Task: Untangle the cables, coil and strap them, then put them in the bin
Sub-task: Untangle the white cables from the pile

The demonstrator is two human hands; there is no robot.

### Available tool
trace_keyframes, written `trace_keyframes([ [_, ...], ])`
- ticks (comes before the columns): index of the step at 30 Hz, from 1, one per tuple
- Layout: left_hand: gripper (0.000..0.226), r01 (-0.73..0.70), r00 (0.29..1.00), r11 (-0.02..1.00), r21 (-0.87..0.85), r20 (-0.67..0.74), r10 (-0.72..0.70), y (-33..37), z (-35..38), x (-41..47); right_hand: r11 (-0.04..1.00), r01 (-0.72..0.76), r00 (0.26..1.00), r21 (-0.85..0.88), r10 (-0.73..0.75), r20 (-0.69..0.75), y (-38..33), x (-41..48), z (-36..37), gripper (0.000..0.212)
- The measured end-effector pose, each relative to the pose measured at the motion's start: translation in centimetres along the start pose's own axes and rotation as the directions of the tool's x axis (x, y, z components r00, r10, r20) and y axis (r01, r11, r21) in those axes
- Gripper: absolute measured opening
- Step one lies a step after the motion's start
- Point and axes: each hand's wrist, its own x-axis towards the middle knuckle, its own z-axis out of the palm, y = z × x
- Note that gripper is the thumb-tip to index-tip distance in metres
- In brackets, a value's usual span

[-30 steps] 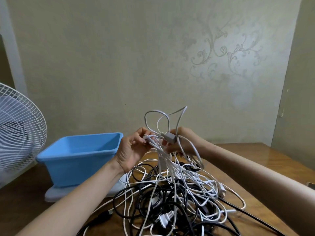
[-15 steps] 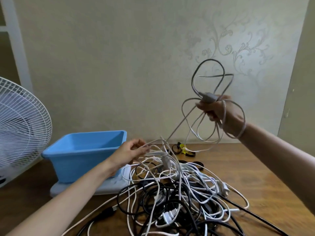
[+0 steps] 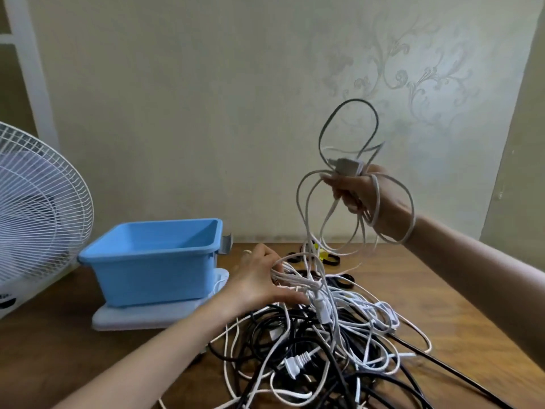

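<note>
White cable [image 3: 348,167] gripped in right hand [image 3: 365,199] fingers above tangle [image 3: 339,335]; left hand [image 3: 262,281] fingers curled on tangle strands; slack should be drawn up slowly

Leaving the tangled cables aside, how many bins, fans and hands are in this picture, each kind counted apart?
Blue bin: 1
Fan: 1
Hands: 2, left hand and right hand
Total: 4

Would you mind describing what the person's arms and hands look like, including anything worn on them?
Both the left forearm and the right forearm are bare, with no sleeves in view. No gloves or watch show. The left hand may carry a thin ring, too small to be sure. The right hand shows no ring; a white cable crosses its wrist.
</note>
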Motion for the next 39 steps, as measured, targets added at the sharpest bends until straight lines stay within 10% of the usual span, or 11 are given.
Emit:
trace_keyframes([
  [5,0.071,0.065,0.997,0.998,-0.015,-0.028,-0.065,0.8,4.1,-0.8,0.999,-0.024,0.988,-0.046,0.031,0.149,0.6,-2.2,1.2,0.024],
  [17,0.024,0.107,0.994,0.906,-0.41,0.059,-0.091,1.5,4.4,-2.2,0.989,-0.019,0.961,-0.144,0.058,0.27,1.5,-3.2,0.8,0.021],
  [23,0.064,0.025,0.985,0.942,0.333,-0.168,0.033,2.1,3.1,-6.9,0.986,-0.016,0.967,-0.169,0.059,0.249,1.6,-3.6,0.1,0.025],
  [27,0.028,-0.088,0.822,0.938,0.334,-0.508,0.258,1.9,3.2,-9.4,0.985,-0.037,0.97,-0.168,0.076,0.23,1.4,-3.7,-0.1,0.025],
  [30,0.021,0.166,0.975,0.974,-0.157,-0.122,-0.186,2.4,4.1,-9.0,0.987,-0.047,0.97,-0.151,0.081,0.228,1.3,-3.8,0.2,0.024],
  [33,0.032,0.457,0.89,0.66,-0.596,0.307,-0.338,2.2,5.2,-7.0,0.988,-0.045,0.97,-0.149,0.079,0.229,1.0,-4.1,0.4,0.025],
  [35,0.033,0.503,0.86,0.485,-0.715,0.358,-0.364,2.4,5.3,-5.9,0.987,-0.047,0.972,-0.151,0.08,0.222,0.8,-4.2,0.3,0.025],
  [39,0.025,0.479,0.872,0.545,-0.689,0.303,-0.384,2.4,5.3,-4.2,0.987,-0.046,0.974,-0.157,0.079,0.21,0.6,-4.1,0.0,0.025],
])
